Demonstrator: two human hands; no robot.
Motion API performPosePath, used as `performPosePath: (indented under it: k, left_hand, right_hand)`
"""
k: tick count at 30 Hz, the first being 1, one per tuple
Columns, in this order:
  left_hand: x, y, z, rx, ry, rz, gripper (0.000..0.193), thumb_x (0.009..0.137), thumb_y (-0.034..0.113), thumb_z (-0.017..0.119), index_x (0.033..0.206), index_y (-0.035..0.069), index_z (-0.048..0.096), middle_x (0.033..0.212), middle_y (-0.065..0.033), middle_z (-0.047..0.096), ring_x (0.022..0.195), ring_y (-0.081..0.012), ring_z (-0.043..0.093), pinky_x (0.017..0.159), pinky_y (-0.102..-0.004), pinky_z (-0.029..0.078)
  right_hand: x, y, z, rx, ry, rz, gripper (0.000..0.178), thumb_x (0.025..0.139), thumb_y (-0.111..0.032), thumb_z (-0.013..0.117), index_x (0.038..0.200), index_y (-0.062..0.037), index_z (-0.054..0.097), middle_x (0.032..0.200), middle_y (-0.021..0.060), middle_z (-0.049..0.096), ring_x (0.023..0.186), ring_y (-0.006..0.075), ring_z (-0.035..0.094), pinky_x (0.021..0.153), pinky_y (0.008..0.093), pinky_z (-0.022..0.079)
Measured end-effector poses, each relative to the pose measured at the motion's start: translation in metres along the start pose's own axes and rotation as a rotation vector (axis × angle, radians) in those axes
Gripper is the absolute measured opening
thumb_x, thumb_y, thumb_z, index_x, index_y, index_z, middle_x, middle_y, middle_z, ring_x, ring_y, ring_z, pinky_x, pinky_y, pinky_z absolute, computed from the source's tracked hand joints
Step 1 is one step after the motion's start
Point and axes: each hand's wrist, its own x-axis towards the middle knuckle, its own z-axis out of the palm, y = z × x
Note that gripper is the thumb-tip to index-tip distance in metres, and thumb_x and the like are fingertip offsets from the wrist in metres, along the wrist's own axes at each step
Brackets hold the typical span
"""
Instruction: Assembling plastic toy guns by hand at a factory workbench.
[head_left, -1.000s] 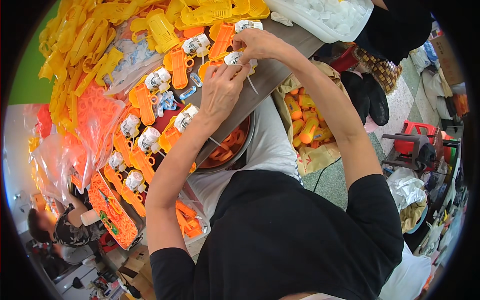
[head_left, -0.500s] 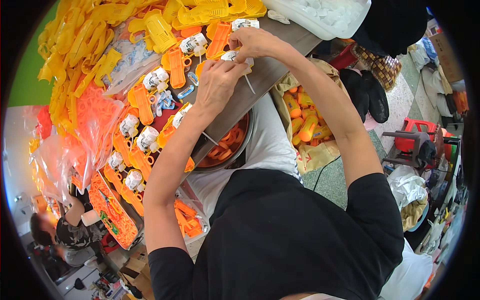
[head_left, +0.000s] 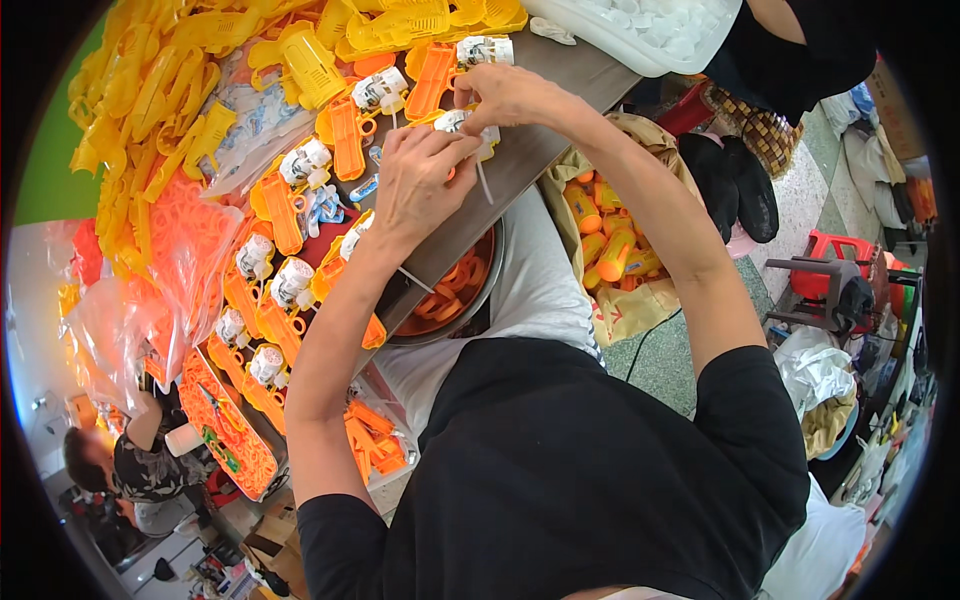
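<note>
Curling over one white mechanism (head_left: 452, 121) near the table's (head_left: 585, 75) edge, the left hand (head_left: 425, 180) keeps its fingers bent and close together; the right hand (head_left: 510, 95) arches beside it, thumb and forefinger crooked inward. Both touch the mechanism, but I cannot tell what their hidden fingertips pinch. One pale strip (head_left: 485, 182) sticks out below them. Counting this one, nine white mechanisms show, alongside one white tub (head_left: 650, 65), one metal bowl (head_left: 497, 268) and one tan bag (head_left: 640, 312).
</note>
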Motion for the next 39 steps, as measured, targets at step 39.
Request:
performPosePath:
  k: [39]
  left_hand:
    - [0.019,-0.046,-0.031,-0.686,-0.218,-0.35,0.045,0.089,0.005,0.067,0.134,0.009,0.061,0.119,-0.0104,0.063,0.11,-0.0228,0.062,0.098,-0.0348,0.049]
  right_hand:
    - [-0.058,-0.01,0.052,0.761,0.41,-0.173,0.076,0.077,-0.019,0.081,0.141,-0.001,0.045,0.123,0.0073,0.061,0.099,0.0152,0.059,0.083,0.03,0.05]
